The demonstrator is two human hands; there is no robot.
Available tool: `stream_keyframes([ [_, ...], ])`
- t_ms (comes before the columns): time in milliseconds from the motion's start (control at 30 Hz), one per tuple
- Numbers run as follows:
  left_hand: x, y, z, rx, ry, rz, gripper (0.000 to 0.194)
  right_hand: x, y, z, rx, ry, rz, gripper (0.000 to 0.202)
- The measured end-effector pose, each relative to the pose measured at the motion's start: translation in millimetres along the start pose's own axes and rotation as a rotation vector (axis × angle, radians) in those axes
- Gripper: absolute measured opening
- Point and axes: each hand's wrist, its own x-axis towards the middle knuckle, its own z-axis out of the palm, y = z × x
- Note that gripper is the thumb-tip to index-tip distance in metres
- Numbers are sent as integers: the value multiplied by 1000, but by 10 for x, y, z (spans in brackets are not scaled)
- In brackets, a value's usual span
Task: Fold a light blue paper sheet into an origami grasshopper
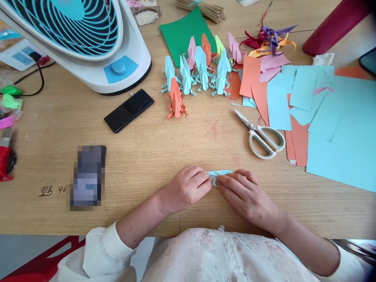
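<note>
A small folded piece of light-blue paper (219, 172) lies on the wooden table near its front edge, between my two hands. My left hand (189, 188) pinches its left end, fingers bent together. On its right part press the fingers of my right hand (248, 194), which hide that end. Scissors (261, 135) with pale handles rest beyond my right hand, blades toward the upper left. Farther back stand several folded paper figures in blue (202, 66), orange (176, 100), pink and yellow-green.
Light-blue sheets (346, 133) and orange pieces (251, 76) spread over the right side. A fan (126, 66), a black phone (129, 111) and a blurred-out phone (88, 176) are on the left. A green sheet (185, 31) and a dark red bottle (335, 27) stand out at the back.
</note>
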Motion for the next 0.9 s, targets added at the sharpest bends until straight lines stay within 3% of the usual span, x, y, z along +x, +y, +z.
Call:
stream_keyframes([
  [333, -49, -35, -50, -5, -1, -33, 14, -131, 15, 171, 148, 11, 114, 20],
  [900, -33, 19, 7, -84, -25, -197, 14, 44, 12, 93, 310, 114, 306, 12],
])
